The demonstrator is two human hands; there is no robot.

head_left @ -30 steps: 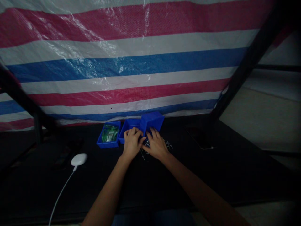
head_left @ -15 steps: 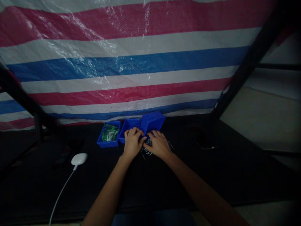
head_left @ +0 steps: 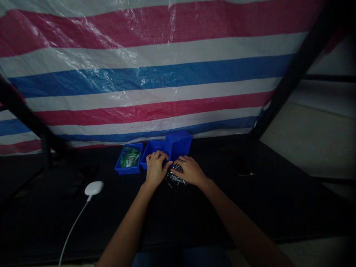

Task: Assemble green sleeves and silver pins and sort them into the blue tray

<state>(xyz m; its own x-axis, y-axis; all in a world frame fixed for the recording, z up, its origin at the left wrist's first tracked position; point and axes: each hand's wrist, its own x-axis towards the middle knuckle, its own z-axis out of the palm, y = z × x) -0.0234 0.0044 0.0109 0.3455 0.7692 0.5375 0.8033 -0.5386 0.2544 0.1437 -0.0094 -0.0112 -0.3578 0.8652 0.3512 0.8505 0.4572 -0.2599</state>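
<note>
A blue plastic bin [head_left: 180, 142] stands tipped on its side, its opening toward me. In front of it a pile of thin, shiny metal pins [head_left: 178, 180] lies on the black table; their exact kind is too small to tell. My left hand [head_left: 156, 167] is closed at the tipped bin's lower left edge, its fingertips partly hidden. On the pile's right side, my right hand [head_left: 189, 170] curves with thumb and fingers apart, touching the pins near the bin's mouth. Behind my left hand sits a second blue bin [head_left: 154, 145], its inside partly covered.
A third blue bin [head_left: 128, 171] at the left holds green-and-clear packets [head_left: 130, 157]. A white rounded device [head_left: 94, 188] with a cable lies farther left. A dark phone [head_left: 237, 162] rests at the right. Striped plastic sheeting [head_left: 155, 81] hangs behind the black table [head_left: 222, 218].
The tipped bin has shifted slightly left. My right hand has moved a little up and right, uncovering more of the pins. My left hand has barely moved.
</note>
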